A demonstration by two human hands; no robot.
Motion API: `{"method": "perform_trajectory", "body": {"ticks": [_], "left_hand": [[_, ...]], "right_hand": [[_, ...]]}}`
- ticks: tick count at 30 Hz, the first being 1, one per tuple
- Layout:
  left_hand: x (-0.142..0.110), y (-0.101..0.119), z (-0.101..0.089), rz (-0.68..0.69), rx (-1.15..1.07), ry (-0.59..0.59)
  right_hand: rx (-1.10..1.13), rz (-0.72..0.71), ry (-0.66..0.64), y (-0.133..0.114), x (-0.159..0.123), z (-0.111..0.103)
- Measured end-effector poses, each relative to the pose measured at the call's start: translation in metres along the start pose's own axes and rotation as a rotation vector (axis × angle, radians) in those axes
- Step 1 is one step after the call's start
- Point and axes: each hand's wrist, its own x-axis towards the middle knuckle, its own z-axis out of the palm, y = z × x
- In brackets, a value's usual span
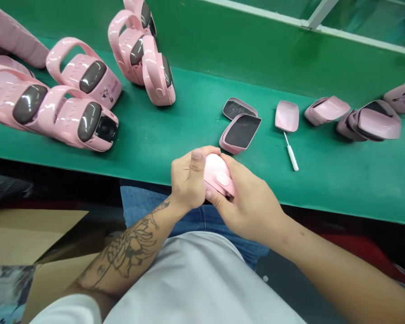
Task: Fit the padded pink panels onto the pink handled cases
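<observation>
Pink plastic shell is in both hands, just by the edge of green bench. L hand and R hand grip it, fingers shut round it. More pink cases lie nearby

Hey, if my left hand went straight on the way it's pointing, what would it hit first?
The left hand already grips the pink part, so that comes first. Past it, the line probably reaches the dark-lined pink shell, though depth is hard to judge.
</observation>
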Motion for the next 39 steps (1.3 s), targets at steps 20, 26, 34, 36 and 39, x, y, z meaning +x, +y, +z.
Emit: {"method": "perform_trajectory", "body": {"ticks": [20, 26, 34, 36, 39], "left_hand": [[0.006, -0.007, -0.045, 0.277, 0.286, -0.599], [-0.003, 0.001, -0.035, 0.475, 0.407, -0.518], [0.019, -0.004, -0.033, 0.651, 0.344, -0.579], [0.020, -0.005, -0.032, 0.675, 0.345, -0.569], [0.015, -0.001, -0.028, 0.626, 0.344, -0.530]], "right_hand": [[0.101, -0.046, -0.111, 0.019, -0.003, -0.028], [-0.021, -0.039, -0.080, 0.003, -0.019, -0.027], [-0.002, -0.159, -0.001, 0.022, -0.009, -0.027], [0.001, -0.179, 0.018, 0.026, -0.008, -0.027], [-0.013, -0.251, 0.022, 0.028, -0.007, -0.028]]}}
